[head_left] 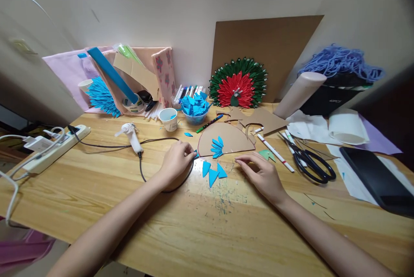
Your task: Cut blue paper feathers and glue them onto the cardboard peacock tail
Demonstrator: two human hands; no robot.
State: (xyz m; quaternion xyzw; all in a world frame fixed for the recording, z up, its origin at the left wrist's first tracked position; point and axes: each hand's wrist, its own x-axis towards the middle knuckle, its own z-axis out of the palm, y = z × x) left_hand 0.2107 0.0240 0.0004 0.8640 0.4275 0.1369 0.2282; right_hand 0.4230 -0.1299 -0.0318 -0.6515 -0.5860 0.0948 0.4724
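Note:
My left hand (177, 160) is closed in a pinch on a small blue foam piece (196, 154), at the left corner of a cardboard half circle (226, 135). Several narrow blue petals (217, 147) lie fanned out on the half circle near its straight edge. In front of it, blue triangular foam pieces (212, 177) rest on the table between my hands. My right hand (263, 177) lies to the right with thumb and forefinger stretched toward the cardboard; nothing shows between them, so I see it as open.
Behind stand a paper cup (168, 120), a bowl of blue pieces (195, 111) and a red-green feather fan (238, 85). A glue gun (131, 136) with its cord lies left, near a power strip (58, 147). Black scissors (312, 162), markers (274, 152) and a phone (378, 180) are right.

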